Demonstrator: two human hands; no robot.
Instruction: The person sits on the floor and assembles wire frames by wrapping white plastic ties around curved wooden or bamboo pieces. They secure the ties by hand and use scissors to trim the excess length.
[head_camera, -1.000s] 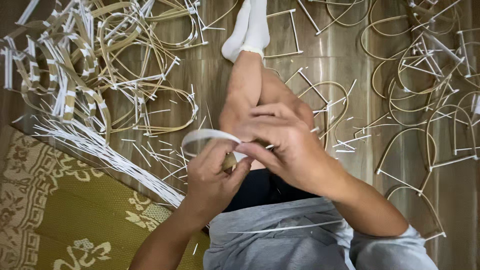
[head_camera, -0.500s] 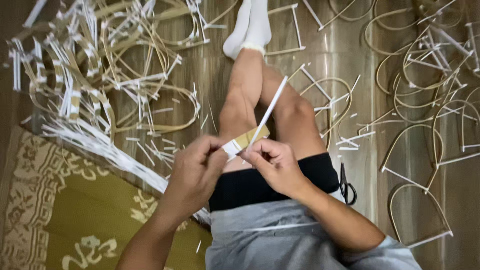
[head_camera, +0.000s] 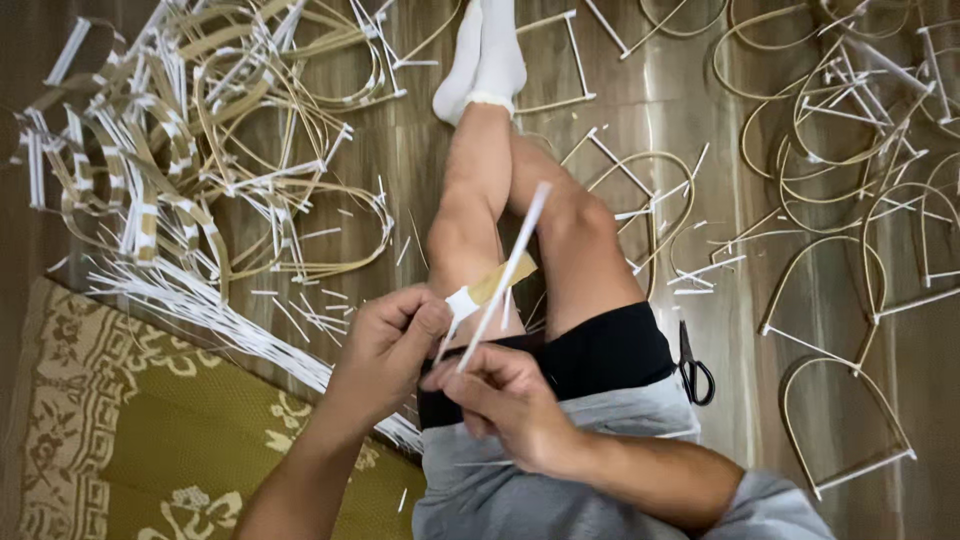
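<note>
Strip (head_camera: 515, 255) of white paper slants up-right, pinched by right hand (head_camera: 505, 400); left hand (head_camera: 390, 345) apparently grips its wrapped end.

Soft, even indoor light fills the view, with a pale sheen of glare running down the brown wooden plank floor (head_camera: 660, 110) near the top centre. Shadows are faint and short. The thin white paper strip (head_camera: 505, 275) is smeared by motion blur, and both hands look slightly soft. The left edge darkens noticeably.
</note>
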